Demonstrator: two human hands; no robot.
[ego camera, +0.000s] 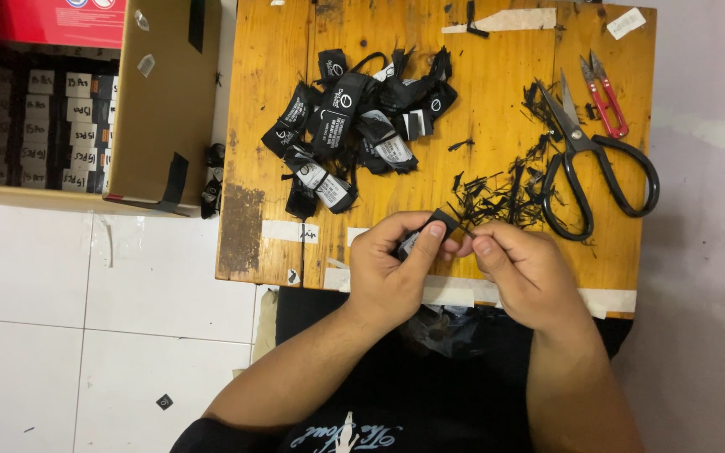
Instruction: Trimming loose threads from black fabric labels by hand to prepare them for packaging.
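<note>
At six o'clock on a scarred wooden table (pixel 497 92), the left hand (pixel 392 268) and right hand (pixel 522 268) together pinch a folded black label (pixel 434 228) near the front edge. The small piece could slip from the fingertips; how it is folded stays hidden behind the thumbs. Beyond, at three o'clock, lie black scissors (pixel 589 168) among trimmings and red snips (pixel 604 96); at twelve, a label pile (pixel 354 126).

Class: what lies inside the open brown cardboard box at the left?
The brown cardboard box holds rows of small black bundles with white tags. Its far-left interior is too dark to read.
</note>
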